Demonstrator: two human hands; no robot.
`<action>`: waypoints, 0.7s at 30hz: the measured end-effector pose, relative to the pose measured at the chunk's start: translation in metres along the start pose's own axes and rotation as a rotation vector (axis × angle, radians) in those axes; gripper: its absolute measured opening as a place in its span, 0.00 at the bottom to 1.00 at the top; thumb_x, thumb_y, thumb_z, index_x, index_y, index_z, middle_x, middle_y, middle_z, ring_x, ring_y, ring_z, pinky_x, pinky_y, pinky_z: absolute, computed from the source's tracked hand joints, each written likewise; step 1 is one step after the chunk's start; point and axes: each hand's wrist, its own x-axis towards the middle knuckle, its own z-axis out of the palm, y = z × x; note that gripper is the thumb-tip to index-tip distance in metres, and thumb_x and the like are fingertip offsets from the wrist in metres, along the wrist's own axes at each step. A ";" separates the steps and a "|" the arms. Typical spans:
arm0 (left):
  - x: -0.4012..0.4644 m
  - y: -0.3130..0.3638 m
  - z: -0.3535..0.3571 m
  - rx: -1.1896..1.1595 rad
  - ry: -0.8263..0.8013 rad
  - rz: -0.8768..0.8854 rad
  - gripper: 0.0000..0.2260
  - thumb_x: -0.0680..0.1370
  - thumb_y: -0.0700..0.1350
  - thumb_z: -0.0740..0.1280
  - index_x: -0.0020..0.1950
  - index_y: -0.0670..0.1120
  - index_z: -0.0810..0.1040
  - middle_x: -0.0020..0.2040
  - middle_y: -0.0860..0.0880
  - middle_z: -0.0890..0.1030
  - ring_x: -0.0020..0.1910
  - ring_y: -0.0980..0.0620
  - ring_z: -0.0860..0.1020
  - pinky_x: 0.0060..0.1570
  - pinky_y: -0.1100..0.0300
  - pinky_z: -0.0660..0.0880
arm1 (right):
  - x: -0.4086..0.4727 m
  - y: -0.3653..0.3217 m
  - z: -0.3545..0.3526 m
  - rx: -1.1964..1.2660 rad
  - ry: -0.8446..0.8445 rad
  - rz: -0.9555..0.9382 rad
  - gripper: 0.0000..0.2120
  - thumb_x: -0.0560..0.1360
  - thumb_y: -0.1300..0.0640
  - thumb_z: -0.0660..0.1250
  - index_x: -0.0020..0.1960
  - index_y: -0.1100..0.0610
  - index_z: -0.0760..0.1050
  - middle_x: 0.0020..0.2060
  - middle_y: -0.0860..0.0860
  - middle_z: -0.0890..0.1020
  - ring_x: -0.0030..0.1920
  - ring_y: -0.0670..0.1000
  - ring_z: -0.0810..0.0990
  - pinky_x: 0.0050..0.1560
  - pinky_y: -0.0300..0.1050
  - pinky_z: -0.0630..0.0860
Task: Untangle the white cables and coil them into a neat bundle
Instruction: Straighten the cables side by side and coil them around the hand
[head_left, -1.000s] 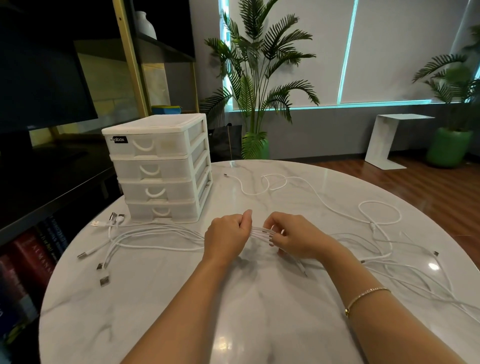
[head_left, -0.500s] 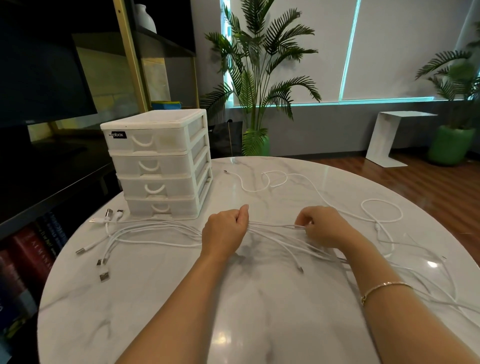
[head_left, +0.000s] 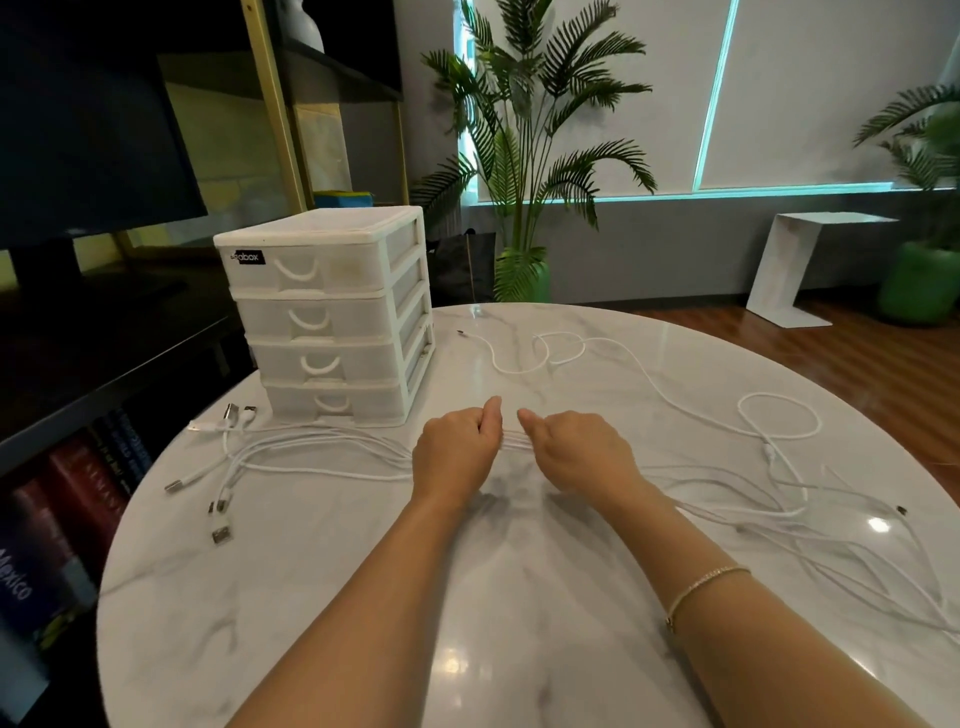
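Thin white cables sprawl loose, gathered between both hands' fingers.

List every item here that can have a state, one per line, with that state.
white cables: uncoiled, spread loose across the table, strands gathered between both hands
left hand: grips the cable strands
right hand: grips the same strands, close beside the left
drawer unit: upright, all four drawers shut
marble table: bears cables and drawer unit
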 end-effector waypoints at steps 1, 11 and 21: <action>-0.001 0.000 -0.001 -0.013 0.000 0.003 0.24 0.82 0.54 0.54 0.29 0.44 0.70 0.26 0.50 0.70 0.32 0.48 0.70 0.33 0.57 0.64 | 0.000 -0.002 -0.003 -0.067 0.024 0.010 0.25 0.82 0.44 0.44 0.56 0.57 0.76 0.35 0.50 0.73 0.41 0.53 0.76 0.43 0.47 0.71; -0.001 0.001 -0.007 -0.228 -0.086 -0.057 0.25 0.82 0.53 0.56 0.25 0.47 0.66 0.25 0.50 0.69 0.29 0.50 0.68 0.37 0.54 0.68 | -0.015 -0.016 -0.012 0.050 0.011 -0.275 0.27 0.81 0.45 0.50 0.31 0.59 0.71 0.22 0.49 0.65 0.25 0.47 0.62 0.28 0.38 0.58; 0.002 -0.004 -0.007 -0.240 -0.044 -0.060 0.26 0.81 0.52 0.58 0.24 0.46 0.60 0.22 0.50 0.64 0.27 0.49 0.63 0.35 0.53 0.64 | -0.029 -0.010 -0.028 0.103 -0.308 -0.288 0.18 0.79 0.46 0.58 0.41 0.59 0.71 0.32 0.49 0.71 0.32 0.45 0.67 0.35 0.39 0.65</action>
